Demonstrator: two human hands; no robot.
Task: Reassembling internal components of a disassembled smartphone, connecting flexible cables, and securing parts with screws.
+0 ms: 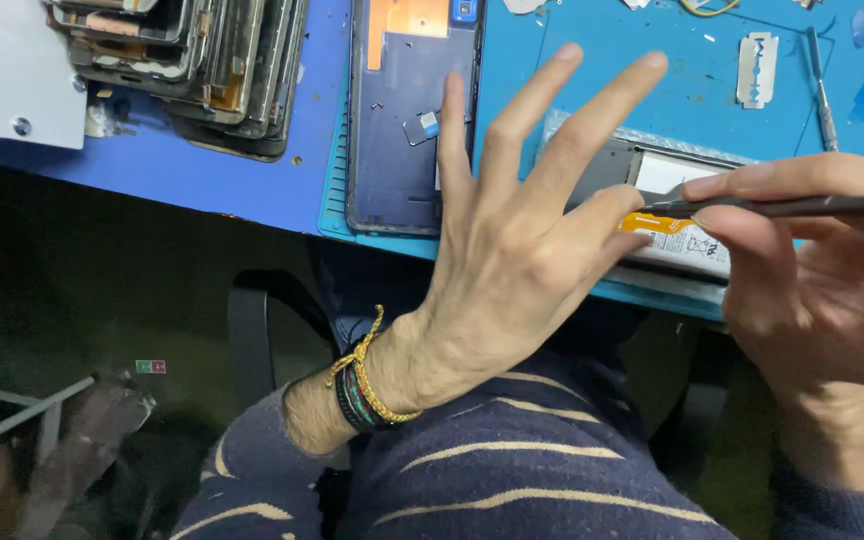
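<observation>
Prying stage: my right hand [812, 270] pinches the tool [752, 208], tip at the battery [677, 225] right of centre. Left hand [512, 250], fingers spread wide, steadies it. Next I'd say gentle leverage, no puncturing.

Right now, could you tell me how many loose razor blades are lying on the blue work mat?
1: a silver double-edged razor blade lies flat near the top right of the blue work mat, left of a slim metal tool. The hands may hide others.
</observation>
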